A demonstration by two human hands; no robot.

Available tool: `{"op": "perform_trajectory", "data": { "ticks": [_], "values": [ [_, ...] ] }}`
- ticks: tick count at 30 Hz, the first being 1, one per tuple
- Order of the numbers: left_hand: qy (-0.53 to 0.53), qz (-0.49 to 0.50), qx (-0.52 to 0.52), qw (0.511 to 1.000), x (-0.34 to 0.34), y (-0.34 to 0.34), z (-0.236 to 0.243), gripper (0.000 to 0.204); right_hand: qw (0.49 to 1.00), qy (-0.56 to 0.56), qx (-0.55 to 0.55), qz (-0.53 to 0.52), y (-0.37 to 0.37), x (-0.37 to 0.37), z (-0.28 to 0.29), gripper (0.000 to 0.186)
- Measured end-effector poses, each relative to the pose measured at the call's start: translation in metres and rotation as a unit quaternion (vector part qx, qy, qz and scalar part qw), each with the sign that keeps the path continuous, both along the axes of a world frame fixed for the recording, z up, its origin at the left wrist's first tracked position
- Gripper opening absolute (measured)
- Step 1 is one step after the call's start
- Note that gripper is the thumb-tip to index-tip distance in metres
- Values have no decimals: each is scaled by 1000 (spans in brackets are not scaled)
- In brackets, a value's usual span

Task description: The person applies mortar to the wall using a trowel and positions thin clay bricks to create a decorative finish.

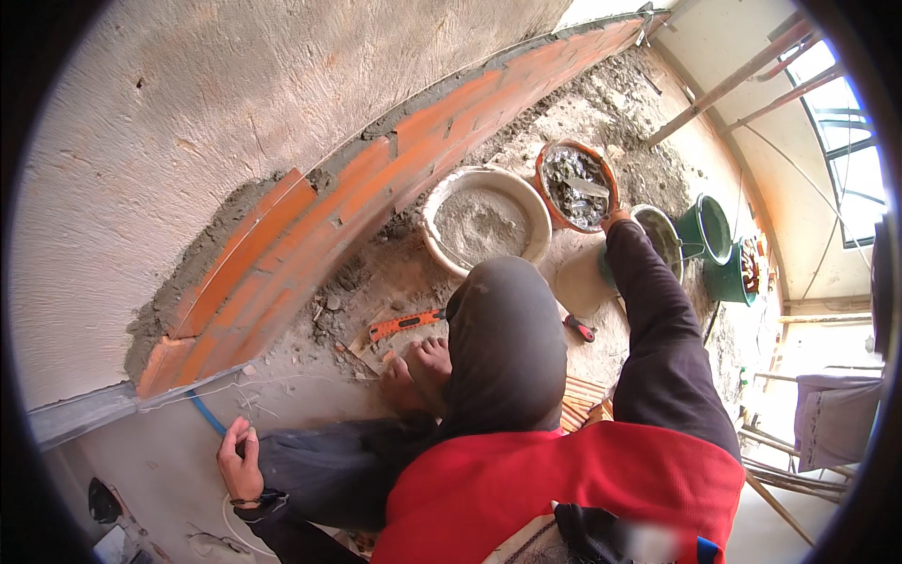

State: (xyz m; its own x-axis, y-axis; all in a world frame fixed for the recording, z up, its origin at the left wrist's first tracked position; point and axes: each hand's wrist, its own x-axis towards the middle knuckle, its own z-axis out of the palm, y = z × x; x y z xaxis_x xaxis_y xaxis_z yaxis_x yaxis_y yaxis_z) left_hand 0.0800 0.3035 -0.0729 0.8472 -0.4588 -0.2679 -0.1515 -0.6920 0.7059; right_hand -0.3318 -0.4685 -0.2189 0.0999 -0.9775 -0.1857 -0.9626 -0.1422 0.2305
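Observation:
My right hand point(615, 220) is closed at the near rim of an orange bucket point(539, 174) of wet grey mortar. It appears to grip a trowel point(588, 188), whose blade lies on the mortar; the handle is mostly hidden. Left of that bucket stands a wide pale tub point(431, 235) with drier grey mix. My left hand point(241, 462) is empty beside my knee, fingers loosely bent and apart, near a blue tube point(207, 414). Along the plastered wall point(216, 103) runs a low face of orange bricks point(348, 202) with grey mortar along its upper edge.
Two green buckets point(691, 230) point(722, 285) and a pale bucket point(581, 282) stand at right. An orange slotted tool point(407, 324) lies near my feet, a red-handled tool point(580, 328) beyond my knee. Stacked orange strips point(581, 399) lie beside me. Poles point(728, 80) lean at the far right.

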Motion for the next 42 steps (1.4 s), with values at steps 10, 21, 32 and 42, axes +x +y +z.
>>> {"op": "perform_trajectory", "data": {
  "ticks": [10, 21, 32, 42],
  "values": [
    [-13, 11, 3, 1000, -3, 8, 10, 37, 981, -177, 7, -81, 75, 18, -38, 42],
    [-9, 6, -1, 1000, -1, 9, 4, 39, 922, -372, -27, -99, 107, -13, -30, 35],
    [-18, 10, -14, 1000, -2, 21, 6, 40, 900, -395, 171, -70, 103, 14, 49, 35],
    [1, -10, -37, 999, 1, 8, -13, 36, 976, -34, 149, 156, -16, -13, 51, 46]
  ]
}}
